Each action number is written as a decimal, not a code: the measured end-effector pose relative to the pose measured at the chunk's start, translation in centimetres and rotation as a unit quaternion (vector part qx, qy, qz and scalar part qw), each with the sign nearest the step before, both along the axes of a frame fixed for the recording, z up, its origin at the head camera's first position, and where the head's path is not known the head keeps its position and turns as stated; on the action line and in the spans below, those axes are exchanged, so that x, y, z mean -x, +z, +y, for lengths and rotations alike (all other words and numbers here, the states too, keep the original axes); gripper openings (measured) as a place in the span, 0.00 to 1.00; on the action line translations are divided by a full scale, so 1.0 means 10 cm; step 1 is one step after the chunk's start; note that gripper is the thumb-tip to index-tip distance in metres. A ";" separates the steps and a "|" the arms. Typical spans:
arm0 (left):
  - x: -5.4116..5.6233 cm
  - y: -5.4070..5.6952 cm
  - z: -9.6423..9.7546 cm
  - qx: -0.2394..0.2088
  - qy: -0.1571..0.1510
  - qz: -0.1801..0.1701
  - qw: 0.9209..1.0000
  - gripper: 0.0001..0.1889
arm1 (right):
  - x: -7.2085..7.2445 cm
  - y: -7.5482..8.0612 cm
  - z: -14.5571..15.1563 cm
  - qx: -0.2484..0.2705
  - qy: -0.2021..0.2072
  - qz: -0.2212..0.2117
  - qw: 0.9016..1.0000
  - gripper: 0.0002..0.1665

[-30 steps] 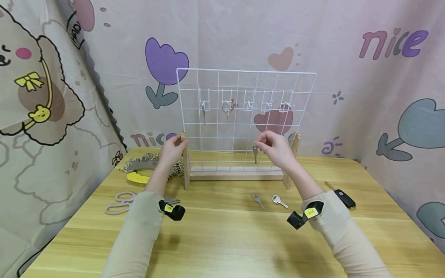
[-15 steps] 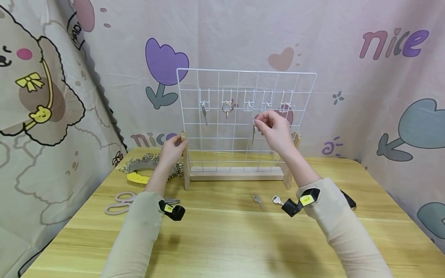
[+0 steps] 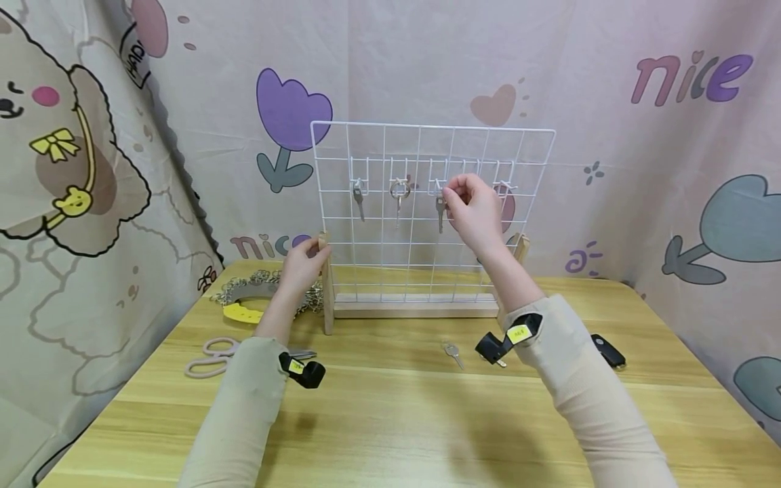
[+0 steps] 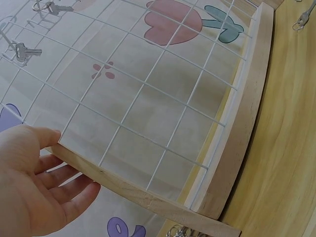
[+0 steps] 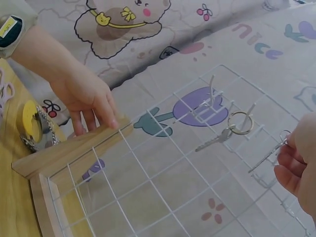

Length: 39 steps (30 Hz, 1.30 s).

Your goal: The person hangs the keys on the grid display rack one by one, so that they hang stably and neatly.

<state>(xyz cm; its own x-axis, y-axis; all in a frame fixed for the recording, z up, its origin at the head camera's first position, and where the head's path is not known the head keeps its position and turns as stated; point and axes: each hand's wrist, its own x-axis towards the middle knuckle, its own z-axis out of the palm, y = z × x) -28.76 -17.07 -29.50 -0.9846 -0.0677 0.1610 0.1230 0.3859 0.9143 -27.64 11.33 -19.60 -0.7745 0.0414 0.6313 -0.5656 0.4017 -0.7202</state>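
Your right grip (image 3: 478,211) pinches a ringed key (image 3: 440,215) near the upper middle of the wire rack (image 3: 415,310); your left grip (image 3: 302,264) clasps its left wooden upright (image 3: 328,291).

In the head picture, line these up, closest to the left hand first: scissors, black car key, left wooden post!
1. Left wooden post: left hand grips its top.
2. Scissors: table's left side.
3. Black car key: table's right side.

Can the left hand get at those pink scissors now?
Probably yes, if the left hand lets go of the wooden post it grips: the scissors lie on the table with nothing seen on them, though the sleeve hides their middle.
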 end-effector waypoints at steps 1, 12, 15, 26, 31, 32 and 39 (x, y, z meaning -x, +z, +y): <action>0.00 0.00 0.00 0.000 0.000 0.001 1.000 0.29 | 0.00 0.00 -0.01 -0.001 -0.005 0.000 1.000 0.07; 0.00 0.02 -0.01 0.007 0.000 0.000 1.000 0.31 | 0.11 -0.04 -0.08 -0.008 -0.034 0.022 0.999 0.04; 0.00 0.03 -0.01 0.010 0.001 0.001 1.000 0.30 | 0.13 -0.06 -0.10 0.003 -0.035 0.025 0.999 0.02; 0.00 0.02 -0.01 0.008 -0.002 0.007 1.000 0.29 | 0.12 -0.25 -0.06 0.042 0.005 -0.012 0.999 0.08; 0.00 0.00 -0.01 0.014 -0.002 0.005 1.000 0.29 | 0.08 -0.48 0.08 0.040 0.012 -0.045 0.998 0.09; 0.00 -0.01 -0.01 0.016 -0.002 0.005 1.000 0.29 | 0.07 -0.53 0.11 0.038 0.014 -0.054 0.998 0.09; 0.00 -0.01 -0.01 0.016 0.001 0.009 1.000 0.29 | 0.01 -0.91 0.33 0.016 0.036 -0.116 0.993 0.13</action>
